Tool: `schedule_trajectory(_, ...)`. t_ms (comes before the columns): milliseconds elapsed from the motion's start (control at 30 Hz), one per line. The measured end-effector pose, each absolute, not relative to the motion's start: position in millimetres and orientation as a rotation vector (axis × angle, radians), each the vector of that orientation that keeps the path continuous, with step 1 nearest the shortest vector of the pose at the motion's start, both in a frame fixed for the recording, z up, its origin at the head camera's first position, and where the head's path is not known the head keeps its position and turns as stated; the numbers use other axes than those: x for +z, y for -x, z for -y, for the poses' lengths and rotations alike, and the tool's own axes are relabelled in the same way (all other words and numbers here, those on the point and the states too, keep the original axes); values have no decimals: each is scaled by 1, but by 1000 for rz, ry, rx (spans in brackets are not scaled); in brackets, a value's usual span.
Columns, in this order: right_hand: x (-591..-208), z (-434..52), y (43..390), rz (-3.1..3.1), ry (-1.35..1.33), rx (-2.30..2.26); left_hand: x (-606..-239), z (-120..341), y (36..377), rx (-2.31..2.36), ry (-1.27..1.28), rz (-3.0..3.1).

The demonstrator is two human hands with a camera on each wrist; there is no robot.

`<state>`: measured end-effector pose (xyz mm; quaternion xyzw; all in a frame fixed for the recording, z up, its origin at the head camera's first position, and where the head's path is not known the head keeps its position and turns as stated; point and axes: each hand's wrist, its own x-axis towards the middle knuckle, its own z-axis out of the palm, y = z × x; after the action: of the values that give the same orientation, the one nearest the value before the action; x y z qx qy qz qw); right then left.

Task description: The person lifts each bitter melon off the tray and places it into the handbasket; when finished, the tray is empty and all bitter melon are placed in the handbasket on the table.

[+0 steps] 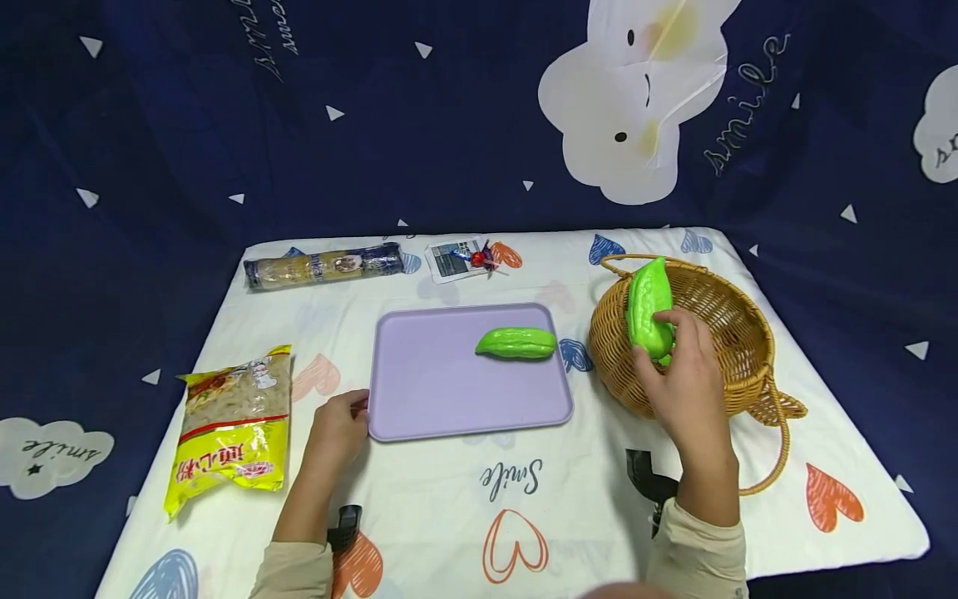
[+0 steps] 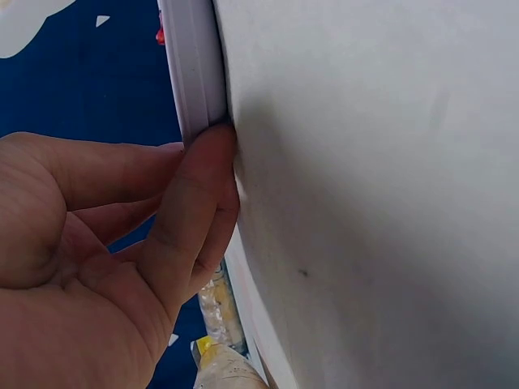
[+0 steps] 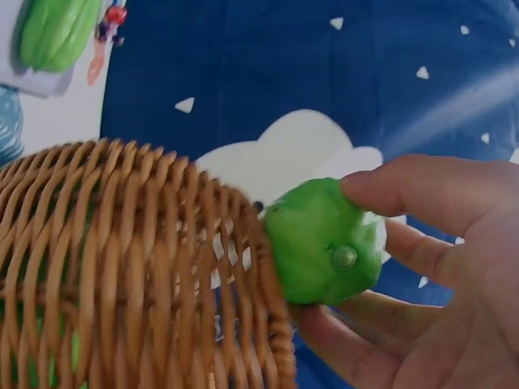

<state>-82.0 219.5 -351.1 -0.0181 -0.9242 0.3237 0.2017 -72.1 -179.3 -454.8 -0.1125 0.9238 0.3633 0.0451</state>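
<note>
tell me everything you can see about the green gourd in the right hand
The green gourd is a glossy, bumpy, ridged toy bitter melon that looks like plastic, tapering to a point on top, with a small stub on its blunt end. It stands nearly upright over the wicker basket, near its front rim. The right hand grips its lower end between thumb and fingers.

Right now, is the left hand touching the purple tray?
Touching. The left wrist view shows the left hand with its thumb pressed against the purple tray at its rim; the head view agrees.
</note>
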Motion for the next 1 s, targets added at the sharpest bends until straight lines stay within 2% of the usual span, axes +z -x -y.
schedule_trajectory(467, -360, -243, 83, 2641, 214, 855, -456, 180, 71, 1117, 345, -2822)
schedule_trajectory(1000, -366, -248, 83, 2665, 260, 855, -453, 179, 71, 1122, 335, -2818)
